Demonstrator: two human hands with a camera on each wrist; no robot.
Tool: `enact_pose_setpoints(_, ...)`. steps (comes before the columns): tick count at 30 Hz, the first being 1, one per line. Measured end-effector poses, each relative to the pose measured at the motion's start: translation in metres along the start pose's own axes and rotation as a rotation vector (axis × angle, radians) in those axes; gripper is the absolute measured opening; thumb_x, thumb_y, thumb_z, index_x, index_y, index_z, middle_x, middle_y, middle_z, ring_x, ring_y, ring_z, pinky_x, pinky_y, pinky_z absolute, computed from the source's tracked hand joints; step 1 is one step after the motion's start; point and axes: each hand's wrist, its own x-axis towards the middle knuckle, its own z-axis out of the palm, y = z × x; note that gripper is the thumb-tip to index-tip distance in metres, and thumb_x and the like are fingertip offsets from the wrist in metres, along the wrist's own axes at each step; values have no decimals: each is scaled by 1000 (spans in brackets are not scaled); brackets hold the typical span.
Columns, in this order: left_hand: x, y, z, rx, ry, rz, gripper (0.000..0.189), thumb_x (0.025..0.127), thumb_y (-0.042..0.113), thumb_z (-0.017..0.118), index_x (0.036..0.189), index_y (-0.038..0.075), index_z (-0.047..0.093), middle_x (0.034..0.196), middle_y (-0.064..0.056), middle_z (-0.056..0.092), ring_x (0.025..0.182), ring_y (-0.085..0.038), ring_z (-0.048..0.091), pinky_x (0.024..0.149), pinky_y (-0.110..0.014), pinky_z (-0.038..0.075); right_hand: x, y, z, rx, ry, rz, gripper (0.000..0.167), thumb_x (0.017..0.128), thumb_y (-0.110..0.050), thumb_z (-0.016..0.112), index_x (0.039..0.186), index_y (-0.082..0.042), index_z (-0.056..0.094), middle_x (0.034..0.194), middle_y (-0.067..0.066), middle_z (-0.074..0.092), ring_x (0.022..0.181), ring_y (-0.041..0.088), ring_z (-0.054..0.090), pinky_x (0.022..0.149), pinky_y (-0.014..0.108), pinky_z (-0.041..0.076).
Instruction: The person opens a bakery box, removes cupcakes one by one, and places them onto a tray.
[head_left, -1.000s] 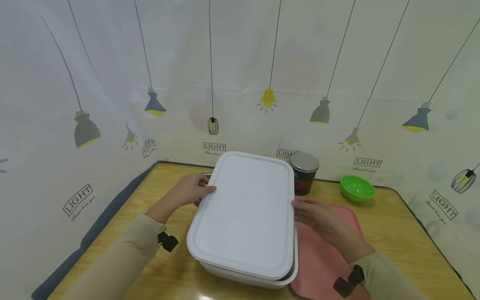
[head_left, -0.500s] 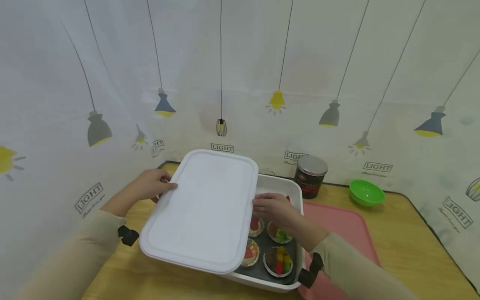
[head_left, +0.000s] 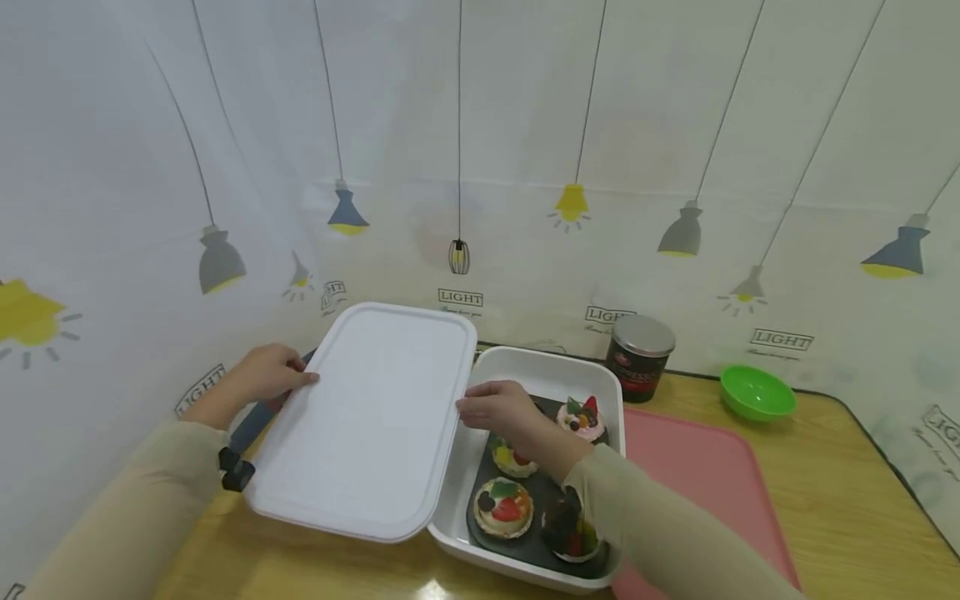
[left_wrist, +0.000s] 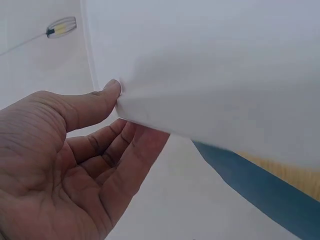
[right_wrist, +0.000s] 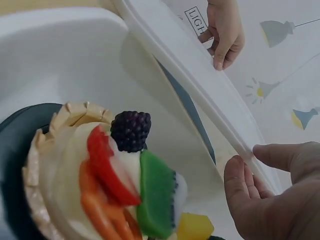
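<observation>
A white rectangular lid point(head_left: 367, 417) is held up on the left, partly overlapping the white container point(head_left: 547, 367) in the head view. My left hand point(head_left: 262, 375) pinches its left edge; in the left wrist view the thumb point(left_wrist: 100, 102) lies on top and the fingers curl beneath. On the opposite edge my right hand point(head_left: 510, 417) grips with thumb and fingers, as the right wrist view shows. Inside the container, several fruit tarts point(head_left: 504, 507) sit on a dark grey tray point(head_left: 525, 554). The right forearm hides part of them. One tart point(right_wrist: 115, 175) fills the near part of the right wrist view.
A pink mat point(head_left: 697, 467) lies right of the container on the wooden table point(head_left: 832, 475). Behind it stand a black tin with a silver lid point(head_left: 640, 358) and a green bowl point(head_left: 757, 392). A printed curtain point(head_left: 510, 150) hangs behind the table.
Both hands have carried the lid leftward off the container, uncovering the tarts. The head view has turned slightly left.
</observation>
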Motion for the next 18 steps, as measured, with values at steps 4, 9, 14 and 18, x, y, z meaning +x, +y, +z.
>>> enact_pose_setpoints(4, 2, -8, -3, -21, 11, -30, 50, 96, 26, 69, 119, -17, 58, 103, -27, 65, 89, -34, 68, 63, -39, 60, 9, 1, 10, -37, 41, -49, 43, 92, -11, 73, 128, 8, 58, 114, 19, 68, 103, 30, 70, 97, 47, 51)
enact_pose_setpoints(9, 6, -13, -6, -30, 46, -65, 50, 96, 25, 68, 121, -17, 58, 104, -27, 65, 92, -36, 67, 63, -38, 60, 17, -2, 21, -68, 86, -75, 47, 90, -10, 74, 131, 8, 57, 115, 18, 68, 101, 27, 71, 96, 46, 52)
enact_pose_setpoints(14, 11, -20, -3, -6, 66, -110, 47, 96, 23, 67, 120, -17, 58, 109, -31, 63, 90, -37, 68, 64, -40, 59, 23, -3, 29, -139, 102, -76, 47, 88, -9, 76, 129, 6, 60, 114, 16, 70, 101, 26, 69, 92, 41, 54)
enact_pose_setpoints(18, 16, -31, 9, 39, 75, -150, 46, 97, 23, 67, 118, -16, 59, 111, -33, 63, 84, -36, 69, 64, -41, 58, 25, -2, 35, -197, 103, -70, 46, 87, -10, 76, 128, 4, 62, 112, 14, 70, 100, 25, 68, 91, 40, 54)
